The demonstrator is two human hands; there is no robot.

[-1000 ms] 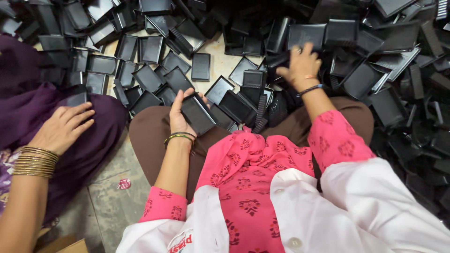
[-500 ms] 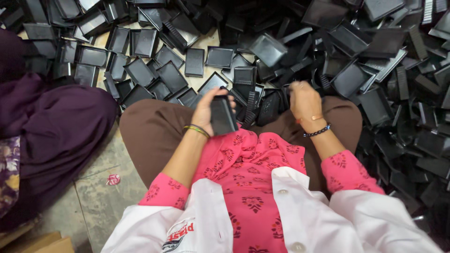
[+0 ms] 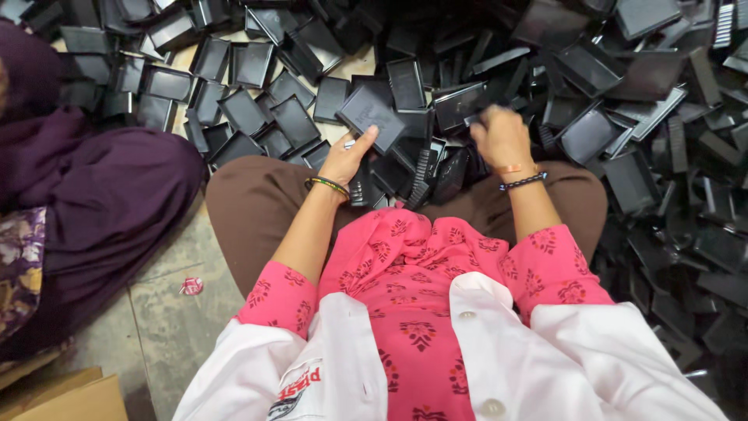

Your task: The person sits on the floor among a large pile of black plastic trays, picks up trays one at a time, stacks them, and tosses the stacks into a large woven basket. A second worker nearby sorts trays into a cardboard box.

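Since half a second ago, left hand (image 3: 348,158) raised black tray (image 3: 371,111) forward

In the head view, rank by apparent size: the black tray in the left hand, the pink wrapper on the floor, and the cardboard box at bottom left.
1. Cardboard box, largest, though cut off by the frame and nearer the camera.
2. Black tray held by the left hand.
3. Pink wrapper, smallest.
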